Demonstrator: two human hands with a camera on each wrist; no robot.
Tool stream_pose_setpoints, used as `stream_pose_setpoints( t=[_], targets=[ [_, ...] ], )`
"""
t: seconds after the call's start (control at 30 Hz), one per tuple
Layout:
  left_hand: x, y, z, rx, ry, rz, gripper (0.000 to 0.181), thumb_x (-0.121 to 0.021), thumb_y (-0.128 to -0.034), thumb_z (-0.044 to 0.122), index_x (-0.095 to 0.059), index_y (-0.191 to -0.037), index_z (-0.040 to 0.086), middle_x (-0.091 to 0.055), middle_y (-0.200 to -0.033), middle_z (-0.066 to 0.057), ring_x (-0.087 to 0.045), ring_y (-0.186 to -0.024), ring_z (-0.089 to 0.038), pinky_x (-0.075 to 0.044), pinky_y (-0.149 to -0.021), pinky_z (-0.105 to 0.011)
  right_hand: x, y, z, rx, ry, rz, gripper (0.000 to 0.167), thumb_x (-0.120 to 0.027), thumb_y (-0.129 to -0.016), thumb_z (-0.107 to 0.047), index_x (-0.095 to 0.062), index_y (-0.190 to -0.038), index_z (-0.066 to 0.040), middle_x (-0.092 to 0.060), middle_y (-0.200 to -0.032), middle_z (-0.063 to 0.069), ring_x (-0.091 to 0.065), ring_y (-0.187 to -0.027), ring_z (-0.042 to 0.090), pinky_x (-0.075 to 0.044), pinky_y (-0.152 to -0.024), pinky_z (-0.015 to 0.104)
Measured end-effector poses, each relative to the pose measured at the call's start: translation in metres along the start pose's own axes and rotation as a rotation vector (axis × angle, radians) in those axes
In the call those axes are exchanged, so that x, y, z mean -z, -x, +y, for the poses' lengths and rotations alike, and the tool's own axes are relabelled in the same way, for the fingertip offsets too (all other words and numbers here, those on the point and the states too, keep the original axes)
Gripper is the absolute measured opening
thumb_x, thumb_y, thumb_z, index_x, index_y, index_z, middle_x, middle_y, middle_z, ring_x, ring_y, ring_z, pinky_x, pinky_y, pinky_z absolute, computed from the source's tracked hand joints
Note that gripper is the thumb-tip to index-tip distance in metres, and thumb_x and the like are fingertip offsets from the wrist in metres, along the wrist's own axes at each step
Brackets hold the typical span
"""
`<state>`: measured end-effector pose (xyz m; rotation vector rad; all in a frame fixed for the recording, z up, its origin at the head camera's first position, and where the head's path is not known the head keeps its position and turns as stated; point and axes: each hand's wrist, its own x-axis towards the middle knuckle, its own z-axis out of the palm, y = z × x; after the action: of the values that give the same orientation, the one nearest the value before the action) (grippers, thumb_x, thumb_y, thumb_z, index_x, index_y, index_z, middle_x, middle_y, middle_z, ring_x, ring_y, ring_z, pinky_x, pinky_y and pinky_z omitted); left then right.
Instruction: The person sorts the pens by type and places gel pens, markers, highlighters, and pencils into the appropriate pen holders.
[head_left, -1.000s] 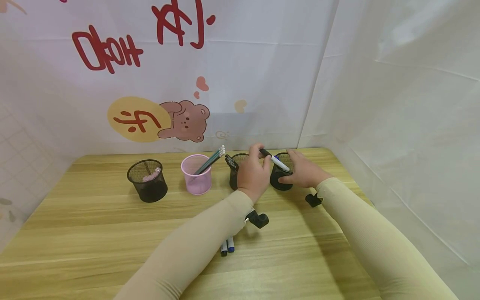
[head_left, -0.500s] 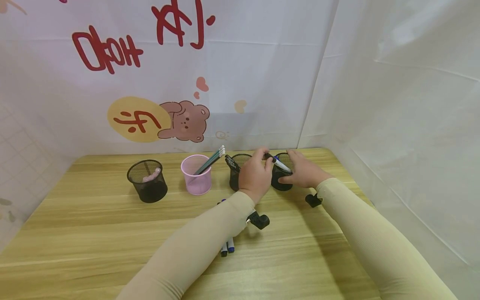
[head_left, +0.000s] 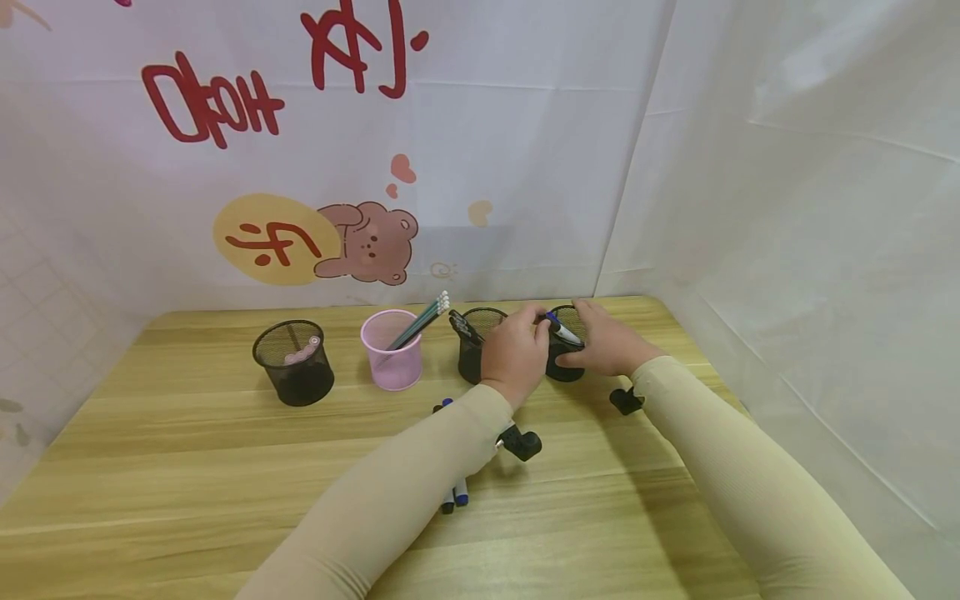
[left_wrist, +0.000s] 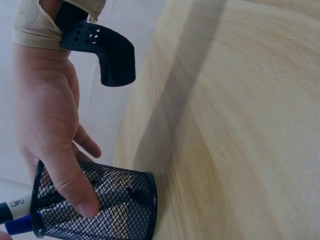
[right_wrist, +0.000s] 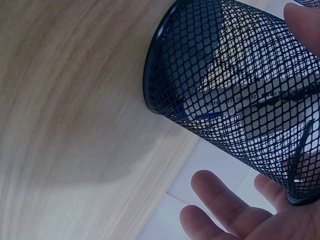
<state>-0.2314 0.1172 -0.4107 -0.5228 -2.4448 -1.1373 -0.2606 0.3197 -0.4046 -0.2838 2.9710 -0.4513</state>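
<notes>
My right hand (head_left: 611, 340) steadies the black mesh pen holder (head_left: 564, 367) at the far right, its thumb on the near side and its fingers around the far side. In the left wrist view this hand (left_wrist: 52, 125) shows its thumb against the mesh holder (left_wrist: 120, 200). My left hand (head_left: 516, 354) is at the holder's rim, pinching a black-capped whiteboard marker (left_wrist: 17, 203) that slants into it. A blue-capped marker (left_wrist: 20, 225) also sticks out. The left fingertips are mostly hidden. In the right wrist view, marker barrels (right_wrist: 225, 102) show through the mesh.
Leftward stand a black mesh holder (head_left: 471, 362) with black pens, a pink holder (head_left: 396, 371) with pencils, and another black holder (head_left: 300, 383) with pink items. Markers (head_left: 455, 493) lie on the wooden table (head_left: 187, 483), partly under the left forearm.
My left hand has moved down and slightly right, lowering the black-capped marker into the holder. My right hand has stayed on the holder.
</notes>
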Motion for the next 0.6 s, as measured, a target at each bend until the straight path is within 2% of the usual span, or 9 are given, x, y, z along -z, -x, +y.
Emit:
stream_pose_setpoints(
  t=[0.33, 0.6],
  targets=[
    [-0.0018, 0.0013, 0.0018, -0.005, -0.034, -0.028, 0.026, -0.060, -0.1080, 0.027, -0.073, -0.128, 0.017, -0.079, -0.109, -0.002, -0.072, -0.078, -0.015, -0.052, -0.058, -0.025, -0.0016, -0.0008, 0.0022, 0.006, -0.008, 0.011, 0.122, -0.084, -0.084, -0.048, -0.009, -0.167, 0.000, -0.019, -0.173, 0.025, -0.036, -0.153, 0.047, -0.039, -0.121, 0.061],
    [-0.0038, 0.0024, 0.0034, 0.004, -0.028, -0.064, 0.027, -0.059, -0.1087, 0.027, -0.073, -0.130, 0.018, -0.078, -0.118, -0.001, -0.075, -0.085, -0.016, -0.057, -0.062, -0.028, -0.0011, -0.0003, 0.0016, 0.001, 0.007, 0.002, 0.122, -0.083, -0.085, -0.049, -0.008, -0.167, 0.002, -0.015, -0.174, 0.025, -0.032, -0.155, 0.048, -0.037, -0.122, 0.061]
  ],
)
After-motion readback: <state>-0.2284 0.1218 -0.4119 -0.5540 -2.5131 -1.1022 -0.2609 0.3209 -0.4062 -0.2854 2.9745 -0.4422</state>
